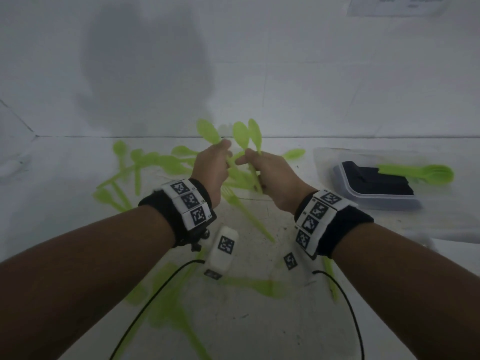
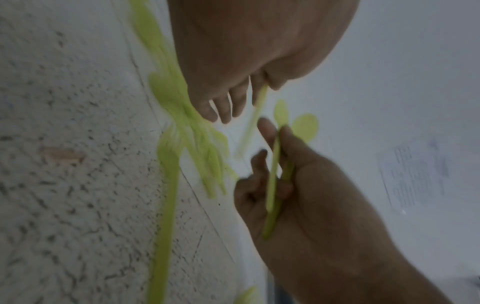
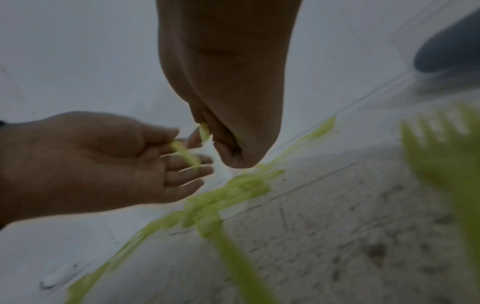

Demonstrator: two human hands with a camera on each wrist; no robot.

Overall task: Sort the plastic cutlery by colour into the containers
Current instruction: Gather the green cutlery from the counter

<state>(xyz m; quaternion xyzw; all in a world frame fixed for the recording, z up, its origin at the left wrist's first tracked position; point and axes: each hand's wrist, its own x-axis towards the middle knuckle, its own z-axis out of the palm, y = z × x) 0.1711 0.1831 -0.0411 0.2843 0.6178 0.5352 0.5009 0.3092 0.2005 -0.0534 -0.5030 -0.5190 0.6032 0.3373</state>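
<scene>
Nearest the viewer, two bare forearms reach forward over a white, speckled worktop, each wrist wrapped in a black band carrying square black-and-white markers. Thin black cables trail from the bands toward the near edge. Blurred lime-green plastic forks and spoons lie scattered on the worktop under and between the arms.

Just beyond the wrists, the two hands are raised close together above the worktop. The left hand pinches the handle of one lime-green plastic spoon between thumb and fingers, bowl pointing up and away. The right hand has its fingers curled round the handles of two more green spoons, bowls up, side by side. The two hands almost touch at the fingertips.

Behind the hands and to the left, a loose pile of the same green cutlery is spread across the worktop.

Farther right sits a clear rectangular plastic container holding a black block-shaped item. A stack of green spoons lies across its far edge, bowls pointing right.

Beyond everything rises a plain white wall.
</scene>
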